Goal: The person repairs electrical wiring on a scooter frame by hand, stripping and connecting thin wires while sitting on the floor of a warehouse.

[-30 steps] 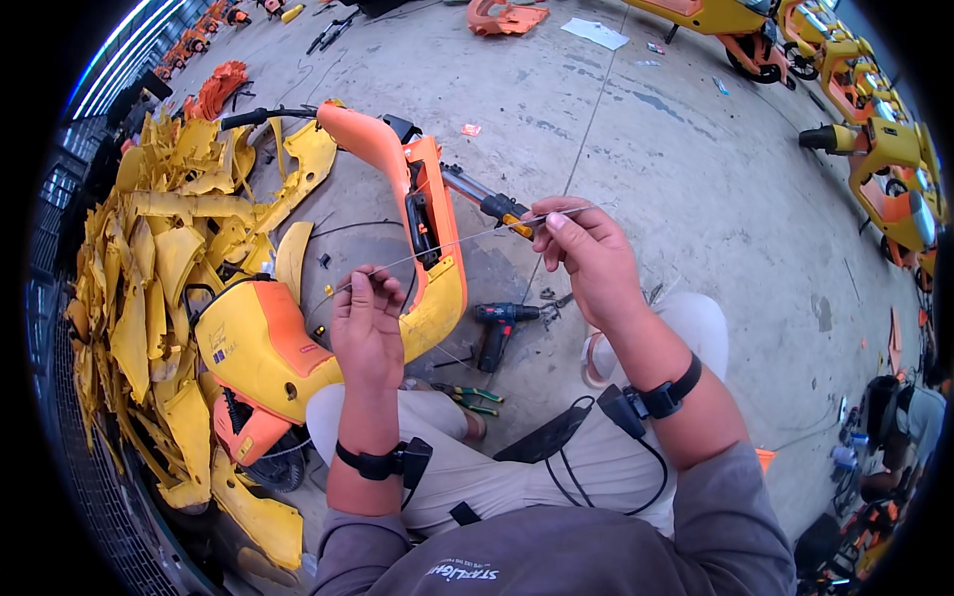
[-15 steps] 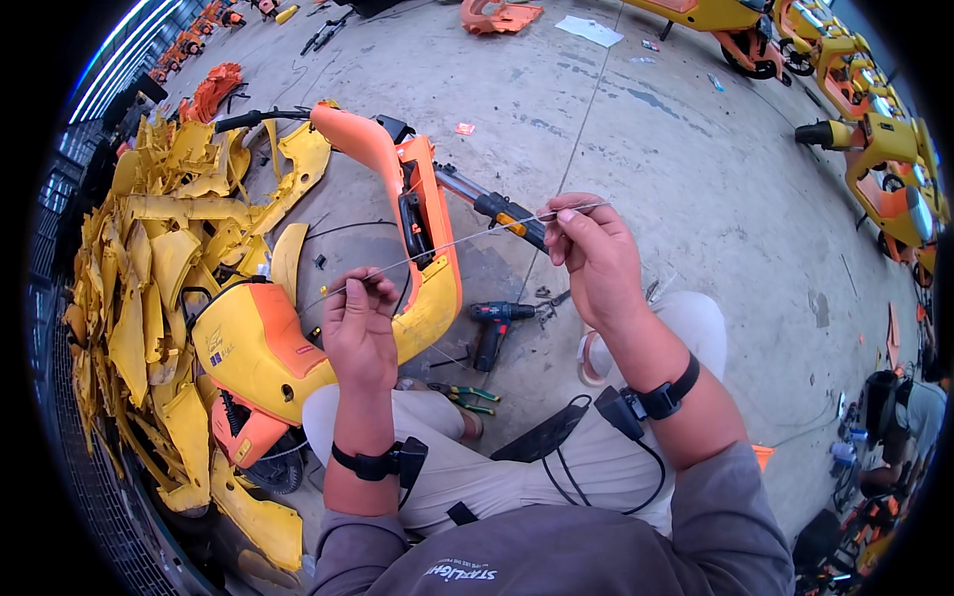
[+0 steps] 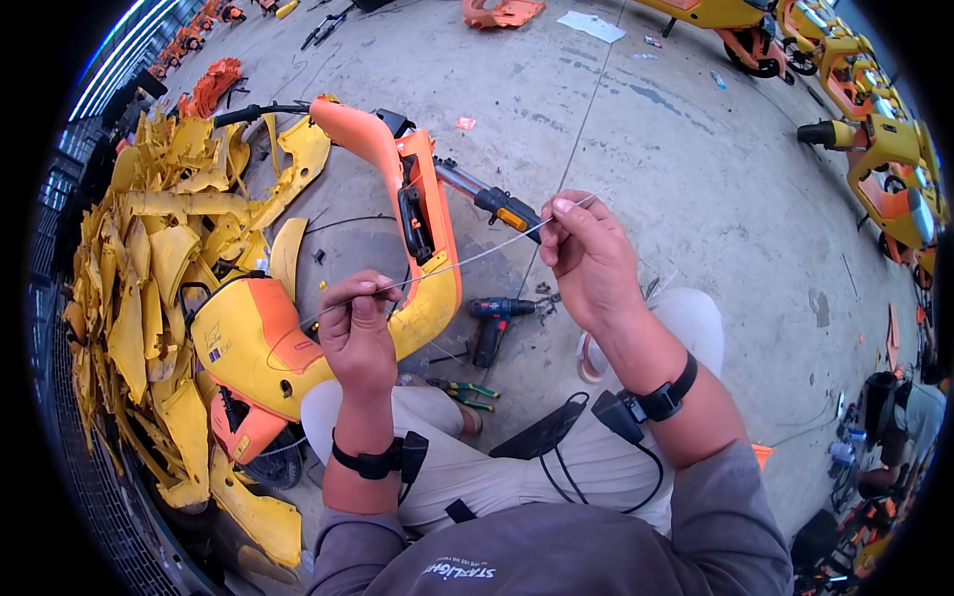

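Observation:
My left hand (image 3: 362,330) grips a thin metal cable (image 3: 483,255) between thumb and fingers, low over a yellow and orange scooter (image 3: 245,325). Higher and to the right, my right hand (image 3: 592,260) pinches the same cable near its end, so it runs taut-looking with a slight bend between them. Behind the cable stands the scooter's orange front column (image 3: 442,223), its inside exposed, with a silver and black fork (image 3: 494,204) beyond it. A cordless drill (image 3: 489,330) lies on the floor between my hands, and green-handled pliers (image 3: 467,395) lie by my left leg.
A heap of yellow panels (image 3: 159,328) fills the left. Yellow scooters (image 3: 884,184) line the right and top right. Another person (image 3: 914,422) is at the lower right edge among parts. An orange shell (image 3: 497,12), white paper (image 3: 591,25) and small scraps lie on the concrete floor (image 3: 696,169).
My right hand has risen slightly and shifted right. My left hand's fingers have changed their hold on the cable, with the thumb now more upright beneath it.

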Tool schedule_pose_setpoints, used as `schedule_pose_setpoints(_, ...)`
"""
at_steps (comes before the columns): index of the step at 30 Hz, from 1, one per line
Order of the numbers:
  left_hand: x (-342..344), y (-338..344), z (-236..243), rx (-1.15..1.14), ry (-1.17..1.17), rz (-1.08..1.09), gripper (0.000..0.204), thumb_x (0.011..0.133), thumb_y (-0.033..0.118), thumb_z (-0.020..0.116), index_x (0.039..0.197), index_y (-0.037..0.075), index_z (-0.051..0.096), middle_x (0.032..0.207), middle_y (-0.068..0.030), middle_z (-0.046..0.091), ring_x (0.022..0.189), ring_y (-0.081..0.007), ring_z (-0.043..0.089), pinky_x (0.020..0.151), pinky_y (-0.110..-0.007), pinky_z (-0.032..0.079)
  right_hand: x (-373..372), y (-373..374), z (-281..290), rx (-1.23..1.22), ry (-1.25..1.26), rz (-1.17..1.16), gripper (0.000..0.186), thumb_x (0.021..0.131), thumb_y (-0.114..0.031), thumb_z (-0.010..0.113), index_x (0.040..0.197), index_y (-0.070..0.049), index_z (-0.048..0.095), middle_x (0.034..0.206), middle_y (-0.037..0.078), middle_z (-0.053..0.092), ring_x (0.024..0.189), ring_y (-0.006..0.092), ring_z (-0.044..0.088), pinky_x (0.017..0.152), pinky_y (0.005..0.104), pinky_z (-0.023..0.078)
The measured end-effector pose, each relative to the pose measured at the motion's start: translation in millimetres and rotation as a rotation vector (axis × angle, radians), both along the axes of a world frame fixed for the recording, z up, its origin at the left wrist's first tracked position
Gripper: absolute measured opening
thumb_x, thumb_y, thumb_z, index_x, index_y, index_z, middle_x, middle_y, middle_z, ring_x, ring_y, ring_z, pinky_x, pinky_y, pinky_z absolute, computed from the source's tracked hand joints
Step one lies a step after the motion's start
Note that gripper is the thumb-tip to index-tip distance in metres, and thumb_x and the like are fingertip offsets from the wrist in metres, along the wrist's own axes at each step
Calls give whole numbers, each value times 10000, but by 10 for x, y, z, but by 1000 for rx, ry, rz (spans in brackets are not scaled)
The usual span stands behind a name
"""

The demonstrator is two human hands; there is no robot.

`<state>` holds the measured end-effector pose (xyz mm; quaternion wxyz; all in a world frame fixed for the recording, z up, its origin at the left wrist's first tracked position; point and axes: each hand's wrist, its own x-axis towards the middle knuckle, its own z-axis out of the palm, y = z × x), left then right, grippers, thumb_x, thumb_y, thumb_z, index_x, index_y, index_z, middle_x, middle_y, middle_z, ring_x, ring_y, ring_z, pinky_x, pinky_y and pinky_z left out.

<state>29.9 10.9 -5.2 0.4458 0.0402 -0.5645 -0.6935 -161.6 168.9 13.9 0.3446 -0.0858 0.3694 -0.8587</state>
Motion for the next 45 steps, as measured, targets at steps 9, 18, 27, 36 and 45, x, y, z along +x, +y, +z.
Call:
schedule_pose_setpoints(9,-1,13,-11,-86,-2,76,111,974,37,485,1053,21,561,1080,-138,599,939,-199,582,867,-332,485,59,-29,-1,65,41,80,126,916,-138,616,1003,-47,601,899,53,641,742,100,579,607,238,444)
schedule_pose_setpoints(18,-36,9,122,418,-45,-62,179,993,157,493,1117,35,533,1097,-79,584,935,-166,573,870,-302,472,43,-59,-23,136,112,57,159,923,-130,622,1025,-11,593,944,88,659,796,120,609,630,237,479)
schedule_pose_setpoints(27,150,-252,65,649,-166,67,184,976,179,546,1114,57,553,971,-30,612,852,-110,590,785,-256,499,-72,-7,-2,130,266,1,165,926,-113,616,1052,-13,585,978,105,662,789,116,610,632,222,477)
schedule_pose_setpoints(36,143,-214,45,545,-218,105,203,945,74,568,1147,62,543,1002,-33,603,851,-100,577,817,-249,477,5,-66,-52,67,103,92,180,906,-140,653,1038,-40,583,945,69,659,792,96,594,636,219,462)
schedule_pose_setpoints(45,-175,-21,42,342,-111,257,227,931,12,566,1154,25,524,1025,-86,594,863,-161,581,798,-272,490,-112,47,-30,182,155,31,220,895,-152,647,1071,-33,588,946,60,649,794,113,599,661,237,477)
